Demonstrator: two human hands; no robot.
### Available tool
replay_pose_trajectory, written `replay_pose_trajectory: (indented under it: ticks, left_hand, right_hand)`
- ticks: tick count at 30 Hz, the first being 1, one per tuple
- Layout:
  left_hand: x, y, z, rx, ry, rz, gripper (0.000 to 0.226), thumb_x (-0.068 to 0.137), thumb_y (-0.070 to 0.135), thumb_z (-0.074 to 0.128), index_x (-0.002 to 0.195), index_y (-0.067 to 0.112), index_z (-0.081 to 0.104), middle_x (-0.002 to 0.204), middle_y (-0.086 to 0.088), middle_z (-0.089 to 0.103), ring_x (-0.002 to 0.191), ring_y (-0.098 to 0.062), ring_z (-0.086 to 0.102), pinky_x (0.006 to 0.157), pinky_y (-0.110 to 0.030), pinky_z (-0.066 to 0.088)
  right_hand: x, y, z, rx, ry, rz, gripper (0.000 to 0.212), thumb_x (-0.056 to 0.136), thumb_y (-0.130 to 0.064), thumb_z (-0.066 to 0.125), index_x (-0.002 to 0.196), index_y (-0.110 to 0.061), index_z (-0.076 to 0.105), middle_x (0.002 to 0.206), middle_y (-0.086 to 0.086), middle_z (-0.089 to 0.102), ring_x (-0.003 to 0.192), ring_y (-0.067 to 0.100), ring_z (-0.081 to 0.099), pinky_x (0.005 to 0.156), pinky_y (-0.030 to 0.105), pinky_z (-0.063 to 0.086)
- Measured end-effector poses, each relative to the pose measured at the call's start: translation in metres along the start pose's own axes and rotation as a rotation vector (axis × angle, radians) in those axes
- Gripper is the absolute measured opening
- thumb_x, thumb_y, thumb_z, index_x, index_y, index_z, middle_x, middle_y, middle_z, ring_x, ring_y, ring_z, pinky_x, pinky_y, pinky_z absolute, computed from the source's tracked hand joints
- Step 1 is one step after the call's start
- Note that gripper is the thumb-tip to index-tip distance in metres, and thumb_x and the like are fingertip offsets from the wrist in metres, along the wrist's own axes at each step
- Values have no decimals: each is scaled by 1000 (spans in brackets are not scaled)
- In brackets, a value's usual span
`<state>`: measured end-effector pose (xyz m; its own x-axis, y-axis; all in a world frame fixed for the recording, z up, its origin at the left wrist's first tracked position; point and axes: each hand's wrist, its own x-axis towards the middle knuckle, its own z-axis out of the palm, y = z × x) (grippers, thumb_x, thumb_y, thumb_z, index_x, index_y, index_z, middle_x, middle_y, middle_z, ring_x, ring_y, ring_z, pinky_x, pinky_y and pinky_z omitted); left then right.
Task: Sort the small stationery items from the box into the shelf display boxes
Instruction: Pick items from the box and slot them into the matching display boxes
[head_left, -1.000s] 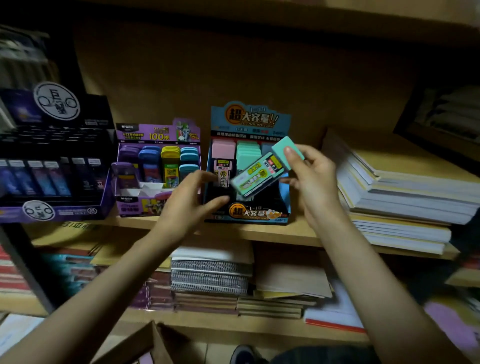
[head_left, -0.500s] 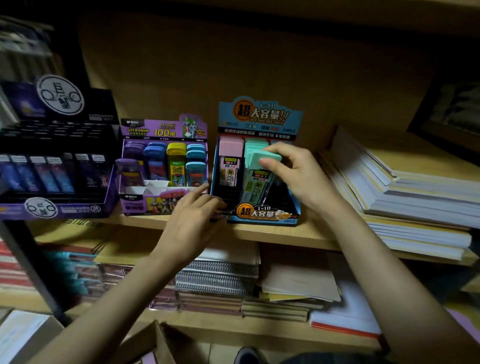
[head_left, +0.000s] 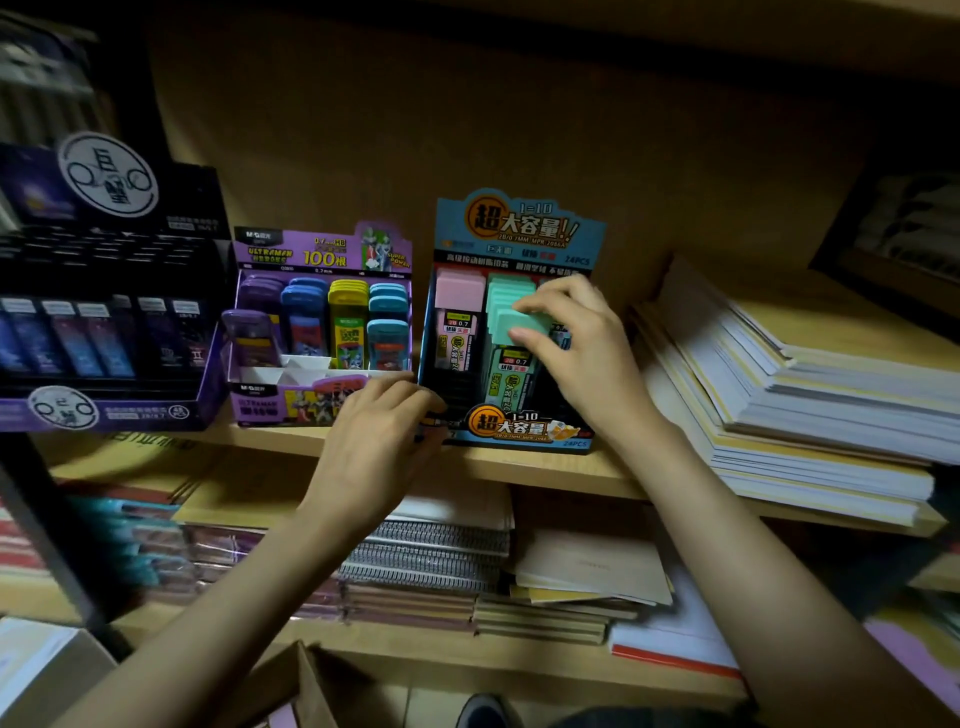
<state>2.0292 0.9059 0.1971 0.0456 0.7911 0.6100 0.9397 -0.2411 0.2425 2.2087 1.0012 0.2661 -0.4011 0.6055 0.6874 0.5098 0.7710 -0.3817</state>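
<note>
Far to the left of the blue display box sits a black display box full of dark cases. Just left of the blue box is a purple display box, with purple, blue and yellow cases standing in rows. The left hand is at the blue box's front left corner. Its grip is curled on that corner and seems to hold the box steady.

Inside the blue box, a pink case stands in the left row. The green lead case is in the middle row, at the front, standing up in its slot. The right hand has its grip closed on the case's green cap, with the thumb in front and the fingers over the top.

The case looks small, light and hard. Its plastic is smooth, so it could slip. The cap is the best place to hold — the rest goes down into the slot. I think a soft push is enough.

More green cases stand right behind it, so there is little room. Below the blue box, notebooks lie stacked on the lower shelf. Right of the blue box, a tall pile of paper books lies near the right wrist — an elbow could bump it.
</note>
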Motion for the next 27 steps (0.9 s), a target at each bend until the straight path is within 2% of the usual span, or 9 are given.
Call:
replay_pose_trajectory:
  ticks: [3, 7, 12, 15, 17, 19, 21, 24, 27]
  left_hand:
    - [0, 1, -2, -29, 10, -17, 22, 85, 16, 68, 106, 7, 67, 108, -8, 67, 115, -30, 53, 86, -45, 46]
    - [-4, 3, -14, -63, 23, -17, 21, 87, 15, 66, 106, 8, 66, 109, -8, 64, 107, -29, 55, 84, -42, 45]
    - [-46, -16, -37, -80, 63, -119, 11, 89, 20, 63, 98, 14, 63, 94, -2, 67, 87, -24, 62, 66, -40, 51]
    - [-93, -42, -42, -124, -69, -254, 8, 87, 19, 63, 94, 22, 59, 87, 9, 63, 78, -11, 61, 62, -27, 49]
    - [-127, -61, -34, -158, -188, -434, 11, 88, 18, 62, 98, 22, 59, 88, 9, 63, 80, -8, 62, 67, -24, 50]
    - [-162, -81, -21, -240, -335, -689, 18, 90, 16, 62, 107, 14, 58, 94, -2, 66, 89, -19, 65, 79, -34, 53]
    - [-203, -98, -8, -279, -465, -926, 26, 91, 14, 61, 114, 3, 56, 105, -15, 65, 100, -29, 62, 84, -32, 47]
    - [-274, -112, 11, -275, -584, -1061, 33, 90, 11, 61, 117, -7, 55, 118, -21, 61, 111, -32, 58, 87, -32, 42]
    - [-339, -109, 32, -288, -645, -1184, 23, 89, 10, 61, 108, -2, 59, 117, -22, 63, 106, -30, 61, 83, -31, 43]
  right_hand:
    - [-3, 3, 4, -111, 54, -26, 29, 86, -14, 65, 113, -4, 67, 108, 12, 59, 103, 25, 50, 88, 21, 34]
    - [-4, 0, 3, -182, 61, -36, 33, 87, -18, 65, 117, -5, 65, 110, 12, 60, 104, 28, 51, 89, 34, 41]
    - [-17, -24, 3, -240, -2, -133, 28, 89, -15, 61, 114, -4, 64, 111, 13, 57, 105, 30, 50, 91, 37, 39]
    - [-41, -45, 10, -160, -208, -218, 22, 90, -12, 59, 110, -5, 65, 108, 11, 59, 104, 29, 55, 91, 38, 42]
    - [-60, -60, 27, -93, -417, -231, 22, 92, -17, 58, 111, -8, 64, 108, 8, 61, 104, 25, 55, 90, 38, 44]
    - [-80, -72, 55, -52, -651, -215, 23, 93, -23, 55, 112, -12, 63, 109, 6, 62, 105, 22, 56, 90, 37, 44]
    - [-105, -84, 90, -33, -865, -189, 24, 93, -27, 54, 110, -12, 63, 107, 6, 62, 101, 20, 57, 86, 38, 46]
    - [-157, -92, 146, 25, -1091, -110, 17, 92, -22, 55, 102, -12, 65, 103, 3, 64, 95, 17, 58, 81, 33, 47]
    - [-213, -90, 197, 48, -1268, 12, 18, 93, -20, 54, 102, -9, 65, 105, 8, 65, 97, 20, 59, 78, 32, 46]
